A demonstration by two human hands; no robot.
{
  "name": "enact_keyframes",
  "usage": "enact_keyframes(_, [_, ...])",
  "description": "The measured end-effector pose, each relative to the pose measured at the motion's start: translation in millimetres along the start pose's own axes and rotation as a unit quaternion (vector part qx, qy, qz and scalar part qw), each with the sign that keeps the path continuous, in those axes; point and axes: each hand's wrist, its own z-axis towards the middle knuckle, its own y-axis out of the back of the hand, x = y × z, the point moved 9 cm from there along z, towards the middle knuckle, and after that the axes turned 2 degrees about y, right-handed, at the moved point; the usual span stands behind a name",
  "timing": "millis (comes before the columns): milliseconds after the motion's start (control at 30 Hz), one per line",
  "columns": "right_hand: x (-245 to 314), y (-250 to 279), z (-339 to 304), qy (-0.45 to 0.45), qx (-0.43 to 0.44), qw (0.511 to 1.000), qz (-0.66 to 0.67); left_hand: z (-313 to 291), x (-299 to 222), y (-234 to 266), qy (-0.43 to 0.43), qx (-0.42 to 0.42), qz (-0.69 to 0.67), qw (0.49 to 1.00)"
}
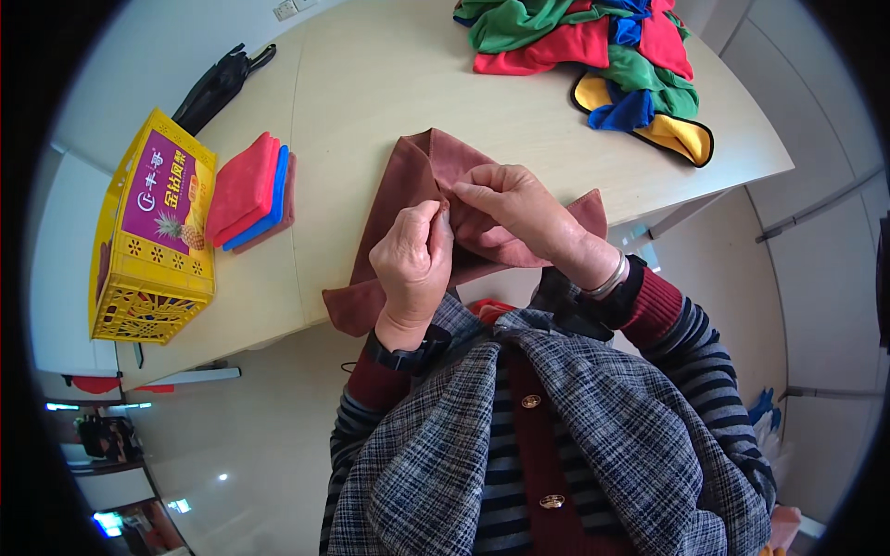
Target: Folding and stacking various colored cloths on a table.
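Note:
A brownish-red cloth lies partly on the table at its front edge, with one part raised between my hands. My left hand is closed, thumb and forefinger pinching a bit of the cloth. Right beside it, my right hand pinches the same cloth, its other fingers curled behind a fold. Both fingertips nearly meet above the middle of the cloth. One corner of it sticks out past my right wrist, and another hangs near my left wrist.
Left on the table are a stack of folded red, blue and brownish cloths, a yellow plastic crate with a purple label, and a black folded umbrella. A heap of green, red, blue and yellow cloths lies at the far right.

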Motion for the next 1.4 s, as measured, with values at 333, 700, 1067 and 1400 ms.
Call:
enact_keyframes(333, [-0.9, 4.8, -1.1, 0.066, -0.003, 0.992, -0.104, -6.9, 2.6, -5.9, 0.016, 0.005, -0.019, 1.000])
enact_keyframes(700, [-41.5, 23.8, -0.7, -0.025, -0.022, 0.999, 0.006, -3.7, -20.6, -25.5, -0.011, 0.172, 0.003, 0.985])
enact_keyframes(1067, [-42.4, 6.7, -29.1, 0.045, 0.002, 0.992, -0.114, 54.6, 265.5, -177.8, 0.184, 0.367, 0.152, 0.899])
enact_keyframes(1400, [8.2, 4.7, -58.8, 0.179, 0.056, 0.950, -0.249, 58.2, 258.0, -199.0, 0.220, 0.460, 0.238, 0.827])
